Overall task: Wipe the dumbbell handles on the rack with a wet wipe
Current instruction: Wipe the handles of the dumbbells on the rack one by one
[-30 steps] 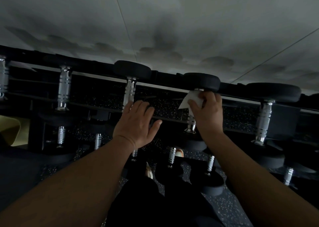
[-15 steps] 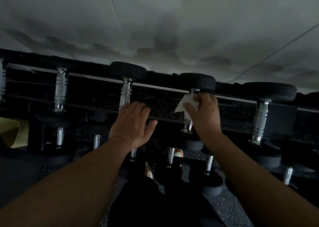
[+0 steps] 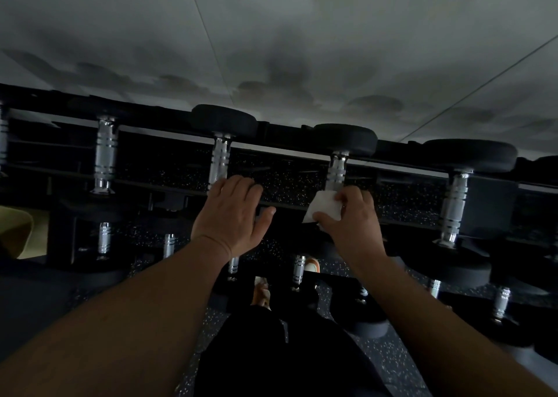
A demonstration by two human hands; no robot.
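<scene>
A black rack [image 3: 280, 131] carries dumbbells with chrome handles and black round heads. My right hand [image 3: 351, 218] grips a white wet wipe [image 3: 324, 206] wrapped round the lower part of one chrome handle [image 3: 337, 170] in the top row. The upper part of that handle shows bare above the wipe. My left hand [image 3: 234, 212] rests with straight fingers on the lower end of the neighbouring handle [image 3: 221, 162] to the left and holds nothing.
More dumbbells stand left [image 3: 105, 155] and right [image 3: 454, 206] in the top row, and smaller ones [image 3: 299, 269] on the lower shelf. A grey wall [image 3: 302, 34] rises behind the rack. My dark-clothed legs and a shoe [image 3: 262, 291] are on the speckled floor below.
My right hand has slid the wipe down the handle from just under the black head to its lower part. My left hand has stayed on the neighbouring handle.
</scene>
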